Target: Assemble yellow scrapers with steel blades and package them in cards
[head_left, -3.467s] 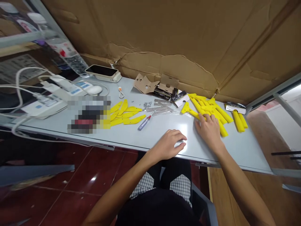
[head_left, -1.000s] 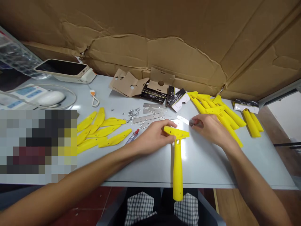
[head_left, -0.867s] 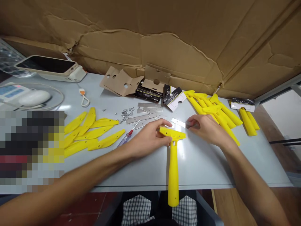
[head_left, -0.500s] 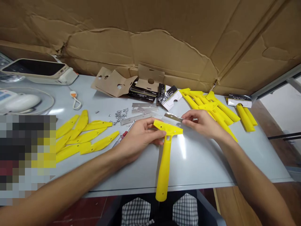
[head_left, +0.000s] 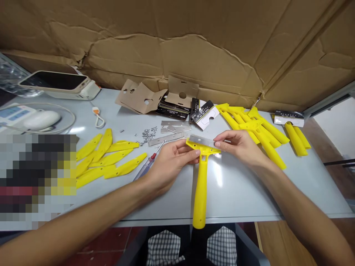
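Note:
My left hand [head_left: 177,157] is closed on the head of a yellow scraper handle [head_left: 200,192], whose grip points down toward me past the table edge. My right hand [head_left: 235,146] pinches the right end of a flat metal blade [head_left: 200,140]. The blade lies along the top of the scraper head, over its far edge; whether it is seated there I cannot tell. Left of my left hand lies a screwdriver [head_left: 145,166] with a clear and red handle. Small screws [head_left: 149,133] and loose metal blades [head_left: 176,126] lie just beyond the hand.
Yellow head covers [head_left: 126,166] lie at left, and several yellow scraper handles [head_left: 260,129] are piled at right. Folded cards [head_left: 141,96] stand at the back against cardboard [head_left: 177,51]. A phone [head_left: 55,81] and a cable [head_left: 99,120] are at far left.
The blade in my right hand has moved left and down onto the scraper head. My left hand still holds the handle. The whole view has shifted slightly.

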`<state>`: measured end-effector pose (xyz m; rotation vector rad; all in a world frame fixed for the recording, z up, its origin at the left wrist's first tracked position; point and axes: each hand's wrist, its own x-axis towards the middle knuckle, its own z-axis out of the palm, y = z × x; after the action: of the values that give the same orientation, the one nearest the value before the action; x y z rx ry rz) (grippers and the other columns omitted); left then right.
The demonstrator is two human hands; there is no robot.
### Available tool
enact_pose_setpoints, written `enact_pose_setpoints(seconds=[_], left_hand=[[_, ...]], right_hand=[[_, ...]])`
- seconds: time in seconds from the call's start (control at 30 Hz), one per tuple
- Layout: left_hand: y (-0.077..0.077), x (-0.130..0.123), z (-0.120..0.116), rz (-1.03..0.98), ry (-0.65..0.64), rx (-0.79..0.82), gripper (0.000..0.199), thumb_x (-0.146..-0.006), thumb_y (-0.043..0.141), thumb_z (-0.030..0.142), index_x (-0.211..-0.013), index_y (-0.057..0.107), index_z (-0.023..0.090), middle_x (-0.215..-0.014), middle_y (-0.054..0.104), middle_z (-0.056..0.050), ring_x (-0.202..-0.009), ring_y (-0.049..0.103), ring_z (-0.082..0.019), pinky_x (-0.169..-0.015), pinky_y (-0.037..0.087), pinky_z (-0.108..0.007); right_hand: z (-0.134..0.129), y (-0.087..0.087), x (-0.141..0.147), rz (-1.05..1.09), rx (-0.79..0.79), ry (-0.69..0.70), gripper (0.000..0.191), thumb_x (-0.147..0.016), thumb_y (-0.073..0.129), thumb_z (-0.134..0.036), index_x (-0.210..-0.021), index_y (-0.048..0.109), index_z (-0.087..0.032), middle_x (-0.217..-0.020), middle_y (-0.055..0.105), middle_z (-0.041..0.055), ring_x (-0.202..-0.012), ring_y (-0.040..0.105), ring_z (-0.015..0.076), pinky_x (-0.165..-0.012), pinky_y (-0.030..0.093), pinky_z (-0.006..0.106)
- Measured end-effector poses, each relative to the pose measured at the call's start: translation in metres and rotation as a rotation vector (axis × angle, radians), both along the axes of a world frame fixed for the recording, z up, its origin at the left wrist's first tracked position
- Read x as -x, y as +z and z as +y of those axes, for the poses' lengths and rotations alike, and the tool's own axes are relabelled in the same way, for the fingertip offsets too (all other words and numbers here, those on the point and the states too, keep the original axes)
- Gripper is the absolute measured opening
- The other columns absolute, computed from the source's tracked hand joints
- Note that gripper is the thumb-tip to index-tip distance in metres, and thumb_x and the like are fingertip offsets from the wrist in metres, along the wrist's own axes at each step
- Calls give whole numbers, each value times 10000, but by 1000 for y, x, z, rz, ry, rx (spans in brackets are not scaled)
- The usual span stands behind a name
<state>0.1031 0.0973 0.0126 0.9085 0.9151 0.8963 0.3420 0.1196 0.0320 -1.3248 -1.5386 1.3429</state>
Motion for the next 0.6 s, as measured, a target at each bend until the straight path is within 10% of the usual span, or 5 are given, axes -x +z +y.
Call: enact_pose_setpoints(seconds=[0.6], left_hand=[[2,-2,-2,-2,-8,-14,399,-791,912,296,-1155,798,179,-1177,804,-121,-959,732,-232,-890,589,-373]], right_hand=[[-8,-8,14,-45,-60,-16,291,-822,868,-467,-873,759,-202,-782,729,17,-633,611,139,-635,535,323]])
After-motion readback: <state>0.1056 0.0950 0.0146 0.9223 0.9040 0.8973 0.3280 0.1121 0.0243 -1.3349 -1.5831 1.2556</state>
